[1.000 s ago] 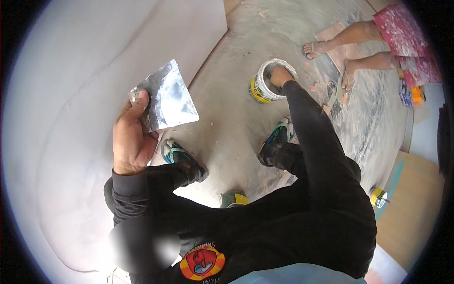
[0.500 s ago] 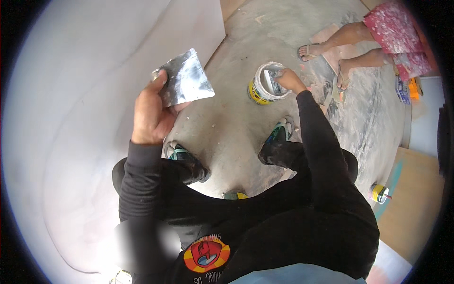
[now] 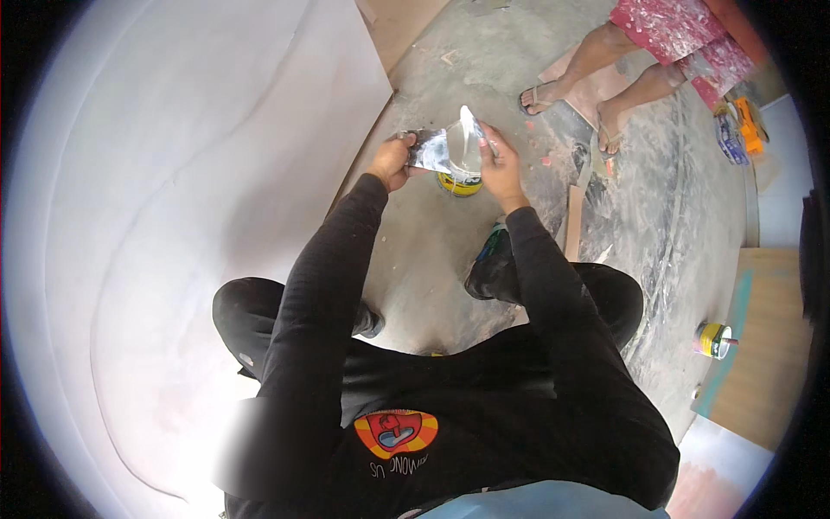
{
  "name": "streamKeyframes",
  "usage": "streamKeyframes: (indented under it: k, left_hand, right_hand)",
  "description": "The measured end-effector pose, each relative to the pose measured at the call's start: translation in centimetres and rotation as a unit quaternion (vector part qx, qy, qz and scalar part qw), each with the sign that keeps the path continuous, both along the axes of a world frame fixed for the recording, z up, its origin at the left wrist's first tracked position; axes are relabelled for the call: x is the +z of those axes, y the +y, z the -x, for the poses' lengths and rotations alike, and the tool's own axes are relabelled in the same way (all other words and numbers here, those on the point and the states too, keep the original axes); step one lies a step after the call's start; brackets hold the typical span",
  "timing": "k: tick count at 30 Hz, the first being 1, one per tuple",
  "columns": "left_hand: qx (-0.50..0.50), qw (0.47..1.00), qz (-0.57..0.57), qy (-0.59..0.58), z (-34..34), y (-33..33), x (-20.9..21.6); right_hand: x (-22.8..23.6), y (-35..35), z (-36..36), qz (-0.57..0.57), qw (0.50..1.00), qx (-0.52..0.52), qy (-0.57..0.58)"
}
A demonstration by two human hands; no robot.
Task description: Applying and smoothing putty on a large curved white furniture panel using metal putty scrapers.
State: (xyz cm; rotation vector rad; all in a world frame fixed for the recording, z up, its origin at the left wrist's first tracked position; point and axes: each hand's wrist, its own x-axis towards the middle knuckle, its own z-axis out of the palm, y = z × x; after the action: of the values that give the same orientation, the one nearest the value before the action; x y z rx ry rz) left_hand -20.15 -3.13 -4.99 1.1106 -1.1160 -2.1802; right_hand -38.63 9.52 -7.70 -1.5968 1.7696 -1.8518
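a: on my remote screen, hands first; what do i enter for the left?
b: item one, left hand, one, bare, dark sleeve; fingers and thumb closed on the edge of a metal plate, flat, four-sided, shiny with dark smears

a: and the right?
b: item two, right hand, one, bare, thumb and fingers closed on a bright blade, its narrow tip pointing away from the wearer; i cannot tell its full outline, for the hand and the glare hide part of it

a: how do i list the two tools against each other?
b: side by side in front of the wearer, plate at left, blade at right, near edges close together; whether they touch, i cannot tell from here

a: anything under them?
b: item three, bucket, one, yellow and black on its side, seen beneath the tools, its opening mostly covered from my view; it stands on the grey, smeared floor

a: surroundings, for my record?
b: white panel, large, along the left; co-worker's legs, one pair, upper right, in sandals, with pink shorts spattered white; small can, one, yellow band, a stick in it, beside a wooden board with a green stripe, far right
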Motion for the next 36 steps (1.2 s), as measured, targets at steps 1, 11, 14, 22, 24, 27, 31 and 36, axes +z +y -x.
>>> streamKeyframes:
  k: [1,11,14,22,24,27,31,36]
  left_hand:
    - [-0.003,1.000,0.002,-0.001,0.7,0.0,-0.1]
    - [0.000,0.993,-0.007,0.120,4.5,-0.8,0.6]
    - [0.033,0.989,0.016,0.145,4.0,-1.0,0.1]
    - [0.077,0.969,-0.045,0.232,2.1,-0.2,2.3]
    - [0.075,0.956,-0.066,0.275,0.8,-0.9,1.9]
    - [0.104,0.956,-0.074,0.266,1.4,-0.7,3.7]
    - [0.134,0.946,-0.049,0.292,1.3,2.6,4.5]
    - [0.128,0.964,0.036,0.230,1.0,5.3,7.7]
  right_hand:
    - [0.8,0.2,-0.6,0.020,1.000,-0.009,0.019]
    - [0.7,0.8,-2.3,0.064,0.989,0.022,0.130]
    - [-0.3,0.7,-2.4,0.018,0.992,0.006,0.127]
    - [-4.3,1.4,-1.0,-0.063,0.993,0.023,0.099]
    - [-3.8,1.3,-1.5,-0.066,0.995,0.006,0.071]
    - [-7.1,1.7,3.3,-0.224,0.973,0.023,0.044]
    - [-8.4,3.4,11.3,-0.302,0.939,0.126,0.101]
    - [-8.8,2.7,14.1,-0.290,0.838,0.164,-0.433]
